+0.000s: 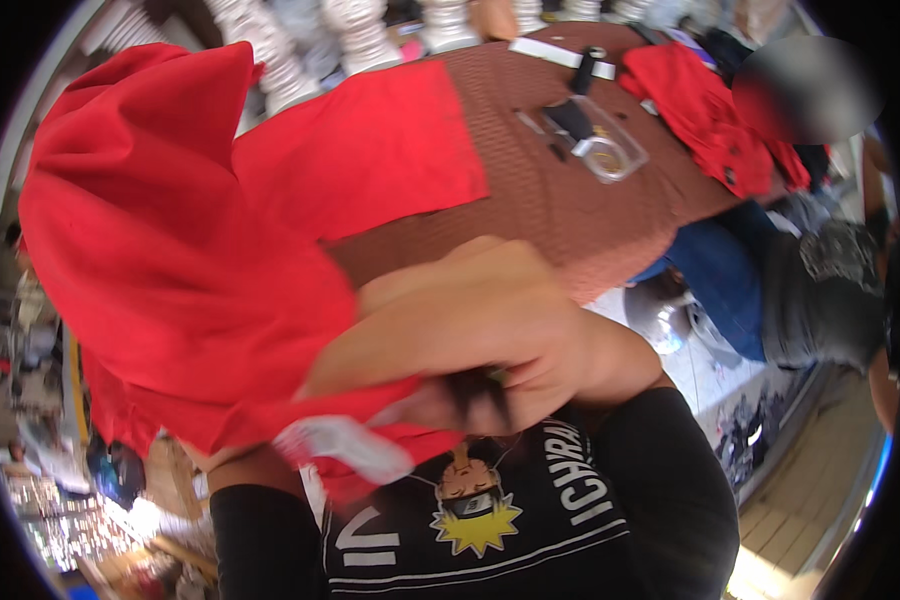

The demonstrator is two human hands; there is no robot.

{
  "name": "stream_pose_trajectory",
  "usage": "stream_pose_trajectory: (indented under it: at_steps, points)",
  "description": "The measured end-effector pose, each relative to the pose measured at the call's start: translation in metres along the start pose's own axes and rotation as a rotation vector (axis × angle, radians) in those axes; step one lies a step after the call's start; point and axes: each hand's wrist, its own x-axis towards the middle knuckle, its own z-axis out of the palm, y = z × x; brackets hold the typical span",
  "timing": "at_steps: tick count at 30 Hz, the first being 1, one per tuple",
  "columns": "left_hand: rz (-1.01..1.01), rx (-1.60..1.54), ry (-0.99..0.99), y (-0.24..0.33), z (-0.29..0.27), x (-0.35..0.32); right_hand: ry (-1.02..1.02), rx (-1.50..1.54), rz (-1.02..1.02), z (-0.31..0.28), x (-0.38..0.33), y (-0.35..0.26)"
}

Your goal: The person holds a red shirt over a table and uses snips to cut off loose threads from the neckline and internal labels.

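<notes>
The bench (570,210) carried a brown woven cover. On it lay a flat red cloth (370,150), a clear plastic box (600,140), a white strip (545,52) and crumpled red garments (710,110).

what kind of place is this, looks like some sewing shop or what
Probably a garment workshop or tailoring stall. Red cloth is held up close in the right hand, more red cloth pieces lie on a brown table, and white thread cones stand along its far edge.
</notes>
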Motion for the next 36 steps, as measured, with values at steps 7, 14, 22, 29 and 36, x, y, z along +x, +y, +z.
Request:
stream_pose_trajectory:
  at_steps: [7, 14, 22, 29, 36]
  points:
    - [-0.053, 0.582, -0.31, 0.059, -0.014, 0.075, 0.239, 0.165, 0.219, -0.006, -0.009, 0.034]
    - [-0.064, 1.258, -0.626, 0.028, 0.061, 0.196, 0.526, 0.059, 0.938, -0.055, -0.052, 0.067]
    - [0.269, 0.676, -0.259, -0.069, 0.094, 0.145, 0.351, -0.587, 1.104, -0.111, -0.126, 0.073]
    - [0.178, 0.539, 0.1, -0.086, 0.005, 0.053, 0.246, -0.588, 1.03, -0.085, -0.109, 0.12]
    - [-0.108, 0.862, 0.298, -0.135, -0.032, 0.009, 0.006, -0.881, 0.961, -0.051, -0.101, 0.184]
